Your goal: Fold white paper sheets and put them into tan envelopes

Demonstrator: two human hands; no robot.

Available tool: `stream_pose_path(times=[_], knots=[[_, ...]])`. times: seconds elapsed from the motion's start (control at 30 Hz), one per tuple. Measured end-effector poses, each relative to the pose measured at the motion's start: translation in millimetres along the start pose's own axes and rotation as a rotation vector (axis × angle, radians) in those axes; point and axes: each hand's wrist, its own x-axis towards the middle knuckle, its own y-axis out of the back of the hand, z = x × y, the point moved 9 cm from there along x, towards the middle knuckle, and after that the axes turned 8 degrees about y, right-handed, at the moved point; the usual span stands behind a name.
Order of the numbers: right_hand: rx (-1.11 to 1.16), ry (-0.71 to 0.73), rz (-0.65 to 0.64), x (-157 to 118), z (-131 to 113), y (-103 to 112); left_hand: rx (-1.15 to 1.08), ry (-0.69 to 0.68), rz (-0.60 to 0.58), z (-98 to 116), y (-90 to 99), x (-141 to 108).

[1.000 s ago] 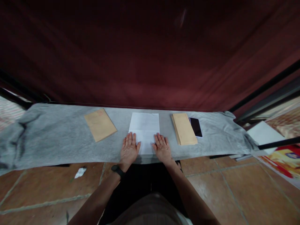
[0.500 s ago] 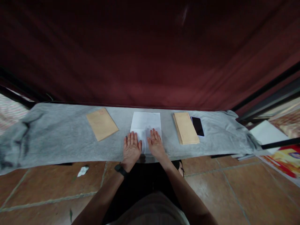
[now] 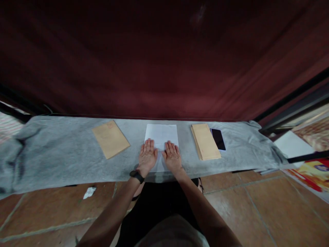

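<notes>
A sheet of white paper (image 3: 161, 132) lies on the grey cloth straight in front of me. My left hand (image 3: 148, 155) rests flat, palm down, on the sheet's left side, fingers stretched forward. On the right half, my right hand (image 3: 172, 157) also lies flat with its fingers extended. Neither hand grips anything. Parts of the paper are hidden under both hands. Off to the left is a brown paper envelope (image 3: 111, 139), set at a slant. To the right sits a stack of brown envelopes (image 3: 205, 141), next to a dark-screened phone (image 3: 218, 139).
The grey cloth (image 3: 72, 151) covers a long narrow surface, with a dark red curtain-like sheet (image 3: 164, 68) behind it. A crumpled white tissue (image 3: 89, 192) is on the tiled floor (image 3: 231, 209). White board or paper (image 3: 294, 145) and a colourful printed sheet (image 3: 315, 175) are at the far right.
My left hand has moved slightly forward and right, further onto the paper. My right hand stays flat in nearly the same place. The view has shifted a little.
</notes>
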Motion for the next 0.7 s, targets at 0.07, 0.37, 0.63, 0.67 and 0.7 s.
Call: stream_pose_path(times=[0.07,0.37,0.63,0.67,0.7], knots=[[-0.006,-0.030,0.010,0,9,2,0.005,0.013,0.017,-6,2.0,1],[-0.005,-0.116,0.074,-6,54,17,0.047,0.083,-0.003,-23,9.2,11],[0.100,0.020,-0.013,64,21,1,-0.055,-0.239,-0.062,48,1.7,40],[0.109,0.062,-0.043,73,15,-4,-0.053,-0.276,-0.088,54,-2.4,46],[0.114,0.086,-0.067,81,12,-9,-0.045,-0.290,-0.113,57,-6.7,52]])
